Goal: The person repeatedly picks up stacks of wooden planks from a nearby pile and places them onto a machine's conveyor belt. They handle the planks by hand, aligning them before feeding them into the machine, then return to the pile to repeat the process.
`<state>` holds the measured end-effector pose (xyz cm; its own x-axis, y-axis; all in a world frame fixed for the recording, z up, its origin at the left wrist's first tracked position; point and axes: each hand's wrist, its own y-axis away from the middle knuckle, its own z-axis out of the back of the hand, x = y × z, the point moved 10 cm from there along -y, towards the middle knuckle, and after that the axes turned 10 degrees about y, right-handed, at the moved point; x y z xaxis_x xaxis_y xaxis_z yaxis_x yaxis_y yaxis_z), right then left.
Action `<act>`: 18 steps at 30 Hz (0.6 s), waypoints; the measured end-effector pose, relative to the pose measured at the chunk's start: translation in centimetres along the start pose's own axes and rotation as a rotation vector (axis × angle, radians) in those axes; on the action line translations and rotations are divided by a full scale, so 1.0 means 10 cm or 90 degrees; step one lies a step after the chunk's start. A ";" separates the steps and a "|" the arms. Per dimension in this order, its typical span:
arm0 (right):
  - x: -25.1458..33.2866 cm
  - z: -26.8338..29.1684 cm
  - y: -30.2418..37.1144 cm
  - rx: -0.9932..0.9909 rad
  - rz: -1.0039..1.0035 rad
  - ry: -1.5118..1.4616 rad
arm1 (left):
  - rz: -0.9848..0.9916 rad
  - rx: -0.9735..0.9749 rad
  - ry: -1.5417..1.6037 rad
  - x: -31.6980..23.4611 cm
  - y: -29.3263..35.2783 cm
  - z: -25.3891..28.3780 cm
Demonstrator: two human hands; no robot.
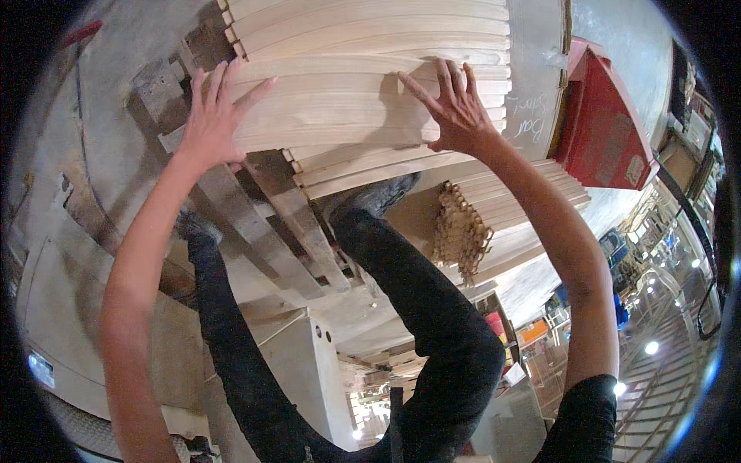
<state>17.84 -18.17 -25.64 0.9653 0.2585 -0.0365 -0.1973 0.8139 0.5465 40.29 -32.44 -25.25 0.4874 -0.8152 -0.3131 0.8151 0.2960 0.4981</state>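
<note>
A layer of pale wooden slats lies across the pile in front of me, its left end jutting beyond the slats nearer my legs. At that left end rests my left hand, fingers spread and thumb stretched over the wood. My right hand touches the slats further right, its fingers and thumb also spread. Neither hand is wrapped round a slat. More slats lie beyond the hands, their ends in an uneven row. A shorter row of slats shows on the near side.
A worn wooden pallet lies under and left of the pile, close to my feet. Another stack of slats stands to the right, behind my right forearm. A red metal housing is at the upper right. A pale box-like cabinet stands between my legs.
</note>
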 end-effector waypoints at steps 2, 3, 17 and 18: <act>0.18 -0.04 0.05 0.008 -0.006 -0.014 | 0.005 0.024 0.007 -0.01 0.15 -0.13; 0.26 -0.04 0.07 0.012 -0.009 -0.019 | 0.010 0.016 0.016 -0.01 0.23 -0.18; 0.27 0.11 0.24 -0.036 -0.233 -0.225 | 0.653 -0.274 1.133 0.94 1.13 -1.08; 0.25 0.20 0.27 -0.101 -0.300 -0.267 | 0.668 -0.235 1.148 0.96 1.15 -1.11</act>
<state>20.07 -16.33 -22.61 0.9333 -0.3435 0.1045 0.2715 0.8656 0.4207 57.76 -31.34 -31.48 0.1988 0.8723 -0.4468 0.0031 0.4553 0.8903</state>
